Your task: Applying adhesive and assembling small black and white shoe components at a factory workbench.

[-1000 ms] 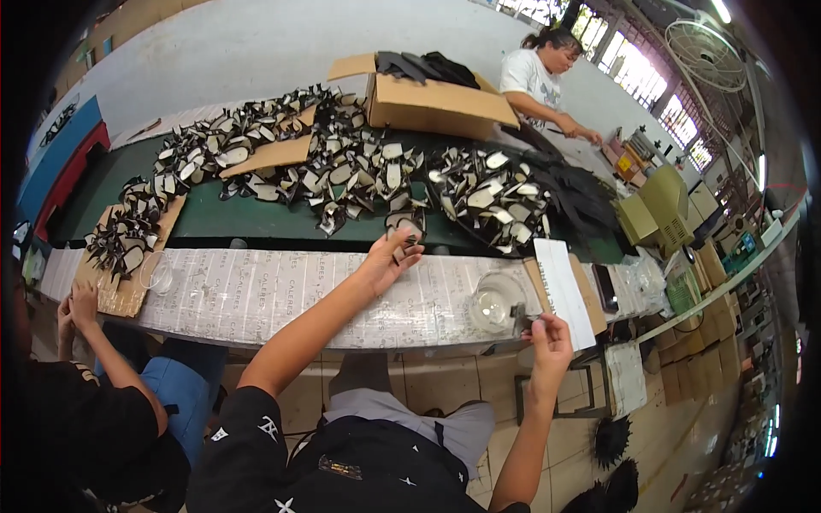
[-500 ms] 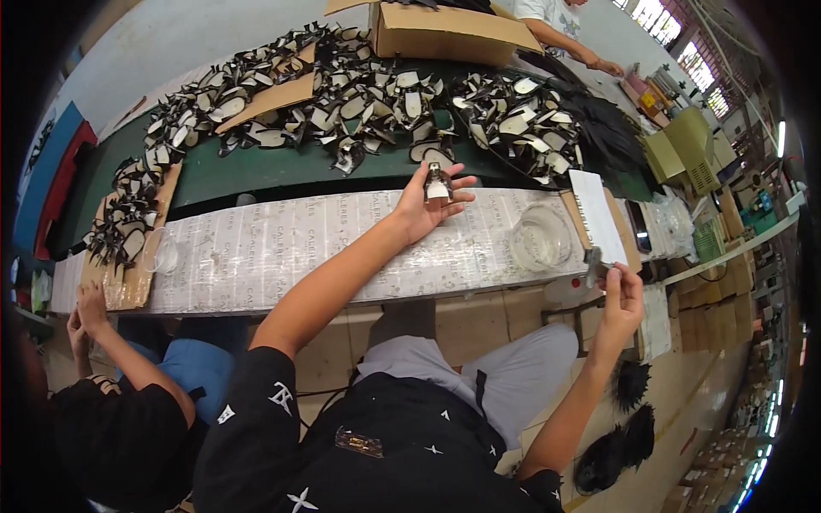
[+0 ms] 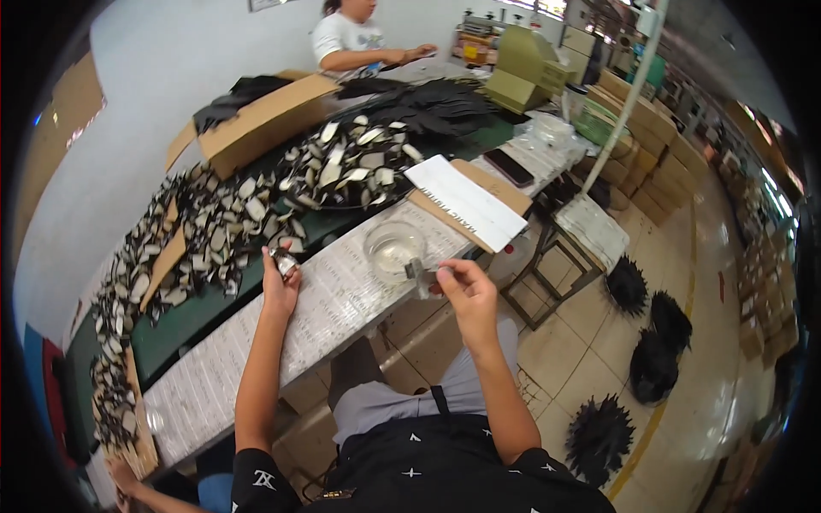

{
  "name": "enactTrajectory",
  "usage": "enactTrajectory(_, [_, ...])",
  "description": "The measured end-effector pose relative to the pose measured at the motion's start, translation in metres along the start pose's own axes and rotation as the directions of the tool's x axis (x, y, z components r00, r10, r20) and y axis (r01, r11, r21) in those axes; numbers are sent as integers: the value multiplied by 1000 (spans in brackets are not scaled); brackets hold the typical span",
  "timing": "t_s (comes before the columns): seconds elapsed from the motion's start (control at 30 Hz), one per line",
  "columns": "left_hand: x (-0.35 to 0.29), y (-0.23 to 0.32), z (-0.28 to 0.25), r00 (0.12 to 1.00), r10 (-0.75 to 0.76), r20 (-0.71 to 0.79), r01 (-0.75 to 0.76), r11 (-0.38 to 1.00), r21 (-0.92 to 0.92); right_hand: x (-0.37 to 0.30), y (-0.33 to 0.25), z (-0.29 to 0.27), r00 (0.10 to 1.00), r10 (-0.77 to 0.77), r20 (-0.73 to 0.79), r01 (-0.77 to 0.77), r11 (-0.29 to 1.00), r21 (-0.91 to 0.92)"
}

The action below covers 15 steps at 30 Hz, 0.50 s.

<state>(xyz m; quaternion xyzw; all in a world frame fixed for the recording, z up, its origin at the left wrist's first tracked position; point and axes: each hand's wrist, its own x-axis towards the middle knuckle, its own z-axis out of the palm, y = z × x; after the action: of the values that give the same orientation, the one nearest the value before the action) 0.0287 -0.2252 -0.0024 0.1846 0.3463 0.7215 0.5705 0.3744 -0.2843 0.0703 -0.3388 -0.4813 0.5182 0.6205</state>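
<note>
My left hand (image 3: 280, 286) rests on the paper-covered table edge (image 3: 342, 299) and pinches a small black-and-white shoe piece (image 3: 283, 259). My right hand (image 3: 464, 286) is raised in front of the table and grips a small brush-like tool (image 3: 416, 272), its tip next to a clear round glass bowl (image 3: 393, 250). Just beyond my left hand lie heaps of the same black-and-white pieces (image 3: 222, 235) on the green table top.
A white paper on a brown board (image 3: 466, 201) lies right of the bowl, with a dark phone (image 3: 509, 167) past it. A cardboard box (image 3: 256, 124) stands at the back. Another person (image 3: 355, 38) works at the far end. Black spiky bundles (image 3: 650, 342) lie on the floor.
My view has swung to the right. My right hand has come up from beside my leg to the bowl with the tool. My left hand still holds the piece at the table.
</note>
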Motion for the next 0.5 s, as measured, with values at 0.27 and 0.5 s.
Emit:
enactTrajectory(0.27, [11,-1,-7,984,-66,167,59,997,47,10,-6,-24,1000,-2,9,1,999,35])
enactTrajectory(0.5, [2,0,-6,987,-14,163,-13,987,163,31,-17,10,994,-4,113,11,998,-54])
